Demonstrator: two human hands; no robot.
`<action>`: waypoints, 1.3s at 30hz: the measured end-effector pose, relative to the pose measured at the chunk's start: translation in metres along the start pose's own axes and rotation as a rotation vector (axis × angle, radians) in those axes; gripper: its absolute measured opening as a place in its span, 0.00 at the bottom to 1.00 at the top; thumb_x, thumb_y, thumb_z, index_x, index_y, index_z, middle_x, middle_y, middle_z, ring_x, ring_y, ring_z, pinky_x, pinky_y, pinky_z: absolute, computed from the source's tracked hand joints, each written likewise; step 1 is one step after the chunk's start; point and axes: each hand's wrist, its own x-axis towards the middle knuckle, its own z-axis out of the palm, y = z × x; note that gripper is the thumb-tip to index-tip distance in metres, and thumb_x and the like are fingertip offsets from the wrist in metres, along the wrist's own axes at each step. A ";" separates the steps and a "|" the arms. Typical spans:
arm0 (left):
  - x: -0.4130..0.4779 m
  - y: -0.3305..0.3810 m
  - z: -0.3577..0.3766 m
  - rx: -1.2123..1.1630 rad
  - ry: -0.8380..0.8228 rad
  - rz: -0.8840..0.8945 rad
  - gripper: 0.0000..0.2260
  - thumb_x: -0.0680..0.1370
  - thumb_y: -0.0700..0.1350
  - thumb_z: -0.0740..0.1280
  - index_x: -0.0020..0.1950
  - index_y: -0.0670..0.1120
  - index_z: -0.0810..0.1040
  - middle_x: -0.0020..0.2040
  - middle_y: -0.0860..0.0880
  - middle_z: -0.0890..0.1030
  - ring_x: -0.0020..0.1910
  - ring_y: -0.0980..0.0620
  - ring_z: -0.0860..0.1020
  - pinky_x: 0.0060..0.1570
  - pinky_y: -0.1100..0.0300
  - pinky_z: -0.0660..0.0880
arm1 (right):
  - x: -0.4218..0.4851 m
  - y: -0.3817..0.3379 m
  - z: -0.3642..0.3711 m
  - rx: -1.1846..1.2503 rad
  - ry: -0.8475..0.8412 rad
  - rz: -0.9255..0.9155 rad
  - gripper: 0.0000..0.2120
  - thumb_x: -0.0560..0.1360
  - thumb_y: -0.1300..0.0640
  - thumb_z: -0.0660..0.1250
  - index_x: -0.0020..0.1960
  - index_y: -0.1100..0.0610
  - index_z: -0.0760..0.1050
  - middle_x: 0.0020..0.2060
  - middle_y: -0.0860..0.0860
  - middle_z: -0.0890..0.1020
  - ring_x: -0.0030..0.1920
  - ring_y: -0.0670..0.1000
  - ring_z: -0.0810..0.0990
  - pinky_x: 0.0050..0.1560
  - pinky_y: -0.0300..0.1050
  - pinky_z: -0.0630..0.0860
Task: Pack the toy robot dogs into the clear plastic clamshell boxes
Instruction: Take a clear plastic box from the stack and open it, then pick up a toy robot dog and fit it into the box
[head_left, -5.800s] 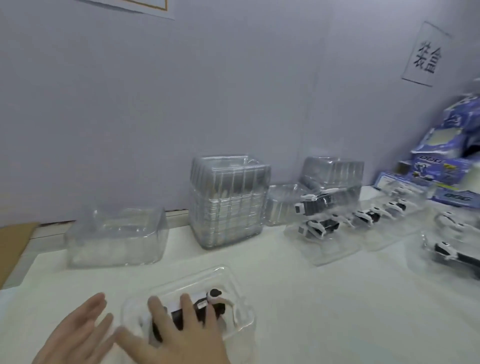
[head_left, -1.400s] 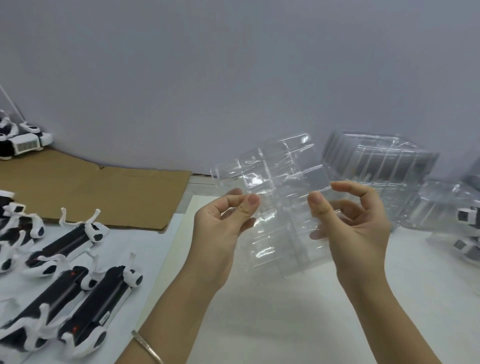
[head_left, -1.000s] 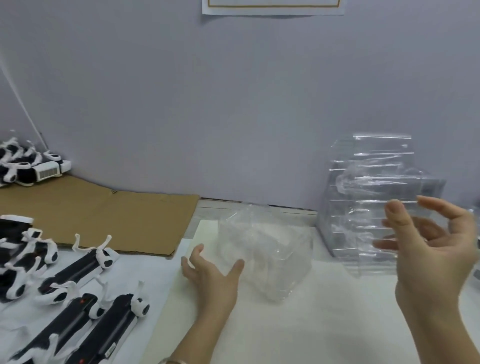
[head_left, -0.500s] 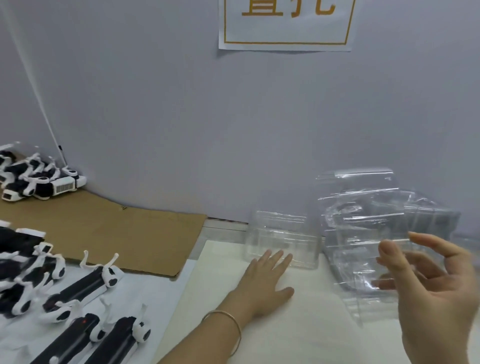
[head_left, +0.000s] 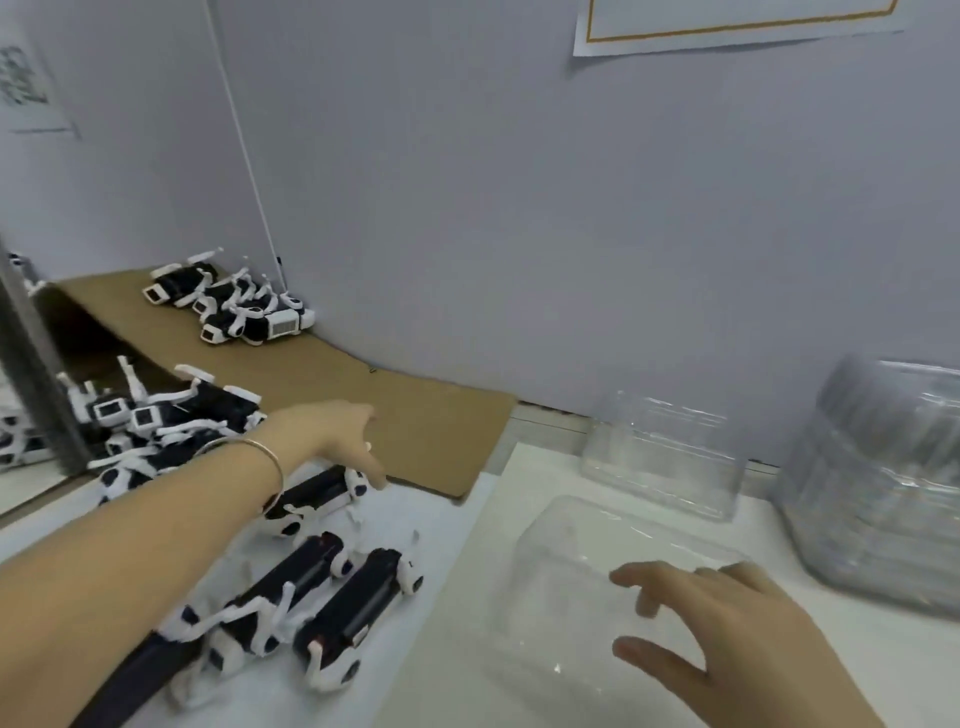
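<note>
My left hand (head_left: 337, 441) was out over the nearest toy dog (head_left: 311, 501), fingers stretched down and loosely together, one tip at the dog's white head. They gripped nothing that I could see. I took this for the reach to the next dog to pack. It lay on the white sheet (head_left: 441, 514) beside two more dogs (head_left: 317, 566), all close enough for a short reach. My right hand (head_left: 727, 634) rested with fingers spread on the open clear box (head_left: 561, 545), which sat flat on the table (head_left: 914, 665); I think this was to keep the light shell from sliding. A second clear box (head_left: 660, 462) stood behind it, with a stack of boxes (head_left: 883, 493) to the right, handy for later. More dogs (head_left: 234, 312) were heaped on the cardboard (head_left: 426, 421) by the wall.
</note>
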 end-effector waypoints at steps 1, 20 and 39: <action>-0.004 -0.014 0.010 -0.062 -0.045 -0.032 0.50 0.65 0.64 0.74 0.79 0.48 0.54 0.76 0.49 0.63 0.72 0.46 0.66 0.67 0.51 0.69 | 0.002 -0.006 0.000 -0.013 -0.101 -0.008 0.24 0.54 0.35 0.80 0.47 0.39 0.78 0.35 0.28 0.76 0.30 0.30 0.73 0.36 0.27 0.72; -0.021 -0.022 0.051 -0.144 0.434 -0.044 0.21 0.79 0.64 0.58 0.57 0.48 0.61 0.53 0.52 0.76 0.57 0.49 0.74 0.70 0.44 0.56 | -0.023 0.010 -0.001 0.141 0.040 0.129 0.18 0.73 0.32 0.60 0.58 0.24 0.56 0.63 0.26 0.59 0.63 0.36 0.64 0.62 0.27 0.58; -0.133 0.207 0.033 -1.716 0.557 0.779 0.17 0.63 0.46 0.81 0.36 0.53 0.72 0.60 0.58 0.80 0.59 0.56 0.80 0.48 0.63 0.79 | 0.025 0.007 0.025 0.710 0.570 0.357 0.27 0.72 0.60 0.74 0.57 0.31 0.71 0.51 0.36 0.81 0.51 0.41 0.81 0.46 0.34 0.77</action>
